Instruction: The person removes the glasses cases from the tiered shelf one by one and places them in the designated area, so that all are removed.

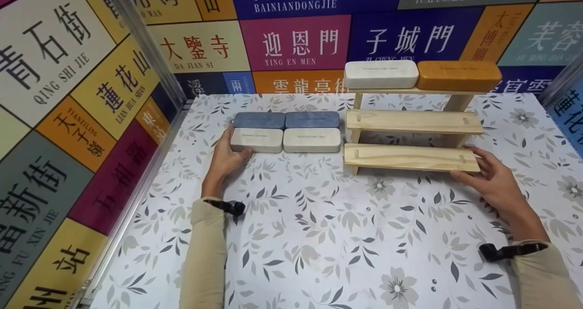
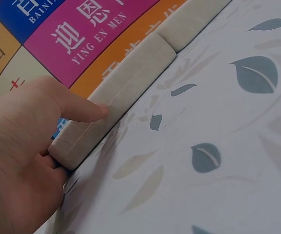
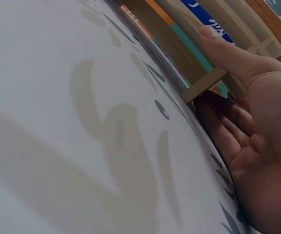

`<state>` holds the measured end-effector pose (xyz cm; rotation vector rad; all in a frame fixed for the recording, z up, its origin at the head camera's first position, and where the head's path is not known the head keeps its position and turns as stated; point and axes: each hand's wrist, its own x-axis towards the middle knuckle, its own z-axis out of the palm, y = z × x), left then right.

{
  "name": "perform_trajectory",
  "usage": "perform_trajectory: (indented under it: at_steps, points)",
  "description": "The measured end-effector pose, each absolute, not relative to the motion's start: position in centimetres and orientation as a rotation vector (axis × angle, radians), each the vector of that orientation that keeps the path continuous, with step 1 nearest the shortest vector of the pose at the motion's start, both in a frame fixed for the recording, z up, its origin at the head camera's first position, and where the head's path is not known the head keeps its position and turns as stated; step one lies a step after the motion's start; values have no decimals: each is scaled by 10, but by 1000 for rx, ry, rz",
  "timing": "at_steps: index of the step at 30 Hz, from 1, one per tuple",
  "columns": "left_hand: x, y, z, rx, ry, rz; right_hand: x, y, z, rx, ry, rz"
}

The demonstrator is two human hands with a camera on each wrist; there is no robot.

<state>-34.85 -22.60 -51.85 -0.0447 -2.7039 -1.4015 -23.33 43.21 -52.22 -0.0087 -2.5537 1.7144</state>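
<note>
Two white glasses cases lie end to end on the table, with two blue glasses cases right behind them. My left hand grips the left end of the left white glasses case, thumb on its front face, other fingers round the side and partly hidden. The right white glasses case sits against it. My right hand holds the right end of the lowest step of a three-step wooden rack, thumb at the front and fingers behind. In the right wrist view the fingers reach under the step.
On the rack's top step stand another white case and an orange-brown case, side by side. The table has a leaf-patterned cover. Panels with printed characters rise behind it and on the left.
</note>
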Motion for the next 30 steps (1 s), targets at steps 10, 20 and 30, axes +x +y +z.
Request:
perform_trajectory:
  at_steps: [10,20,30]
  points:
    - [-347,-226,-520,-92,-2704,-1377,-233,432,-522,-8,-2492,1816]
    - [-346,-222,-513,-128,-2659,-1431,-234,433,-522,16,-2542,1754]
    - [-345,-194,-492,-207,-2392,-1502,-234,434,-523,11,-2531,1770]
